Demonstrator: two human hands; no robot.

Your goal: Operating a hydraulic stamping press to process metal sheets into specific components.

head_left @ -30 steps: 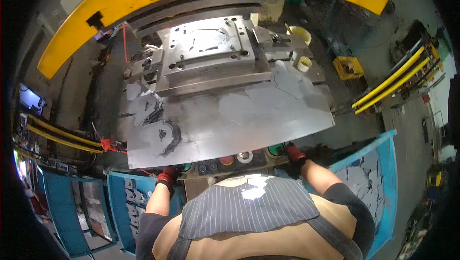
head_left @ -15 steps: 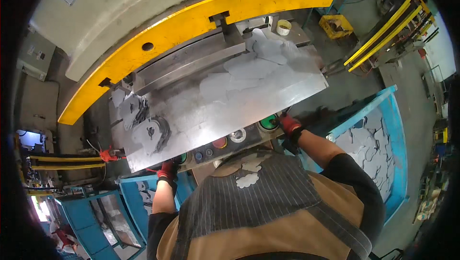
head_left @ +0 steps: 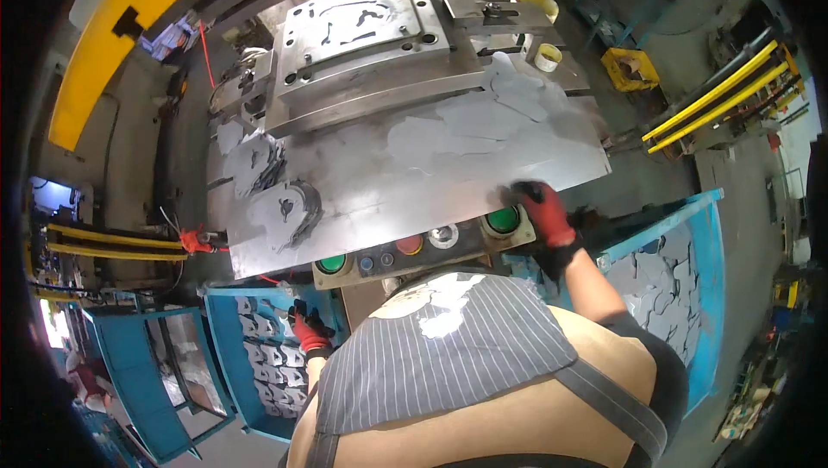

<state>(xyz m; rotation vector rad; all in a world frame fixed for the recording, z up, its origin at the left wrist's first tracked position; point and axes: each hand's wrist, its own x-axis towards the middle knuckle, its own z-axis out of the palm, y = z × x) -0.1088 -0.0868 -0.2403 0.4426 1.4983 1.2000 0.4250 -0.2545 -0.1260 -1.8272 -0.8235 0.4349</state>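
Nearest, at 7 o'clock: left hand (head_left: 310, 336), red-and-black glove, lowered over the left blue bin (head_left: 259, 356) of stacked cut blanks, fingers curled among them; whether that grip holds a blank cannot be told. At 3 o'clock: right hand (head_left: 543, 213), same glove, fingers laid flat on the near right edge of the steel sheet (head_left: 414, 166), just above the right green button (head_left: 503, 220); grip spread, closed on nothing. Between the hands: control panel (head_left: 414, 248) with a left green button (head_left: 331, 263), untouched. Beyond: the sheet lies flat on the press table, a cut-out shape (head_left: 289, 209) showing at its left end, the middle and right unpunched but smeared. Farther, at 12 o'clock: die block (head_left: 362, 37), uncovered, ram raised clear. At 4 o'clock: right blue bin (head_left: 681, 270), partly filled with cut pieces. Judgement: stamping is partway; most of the sheet is left to punch.
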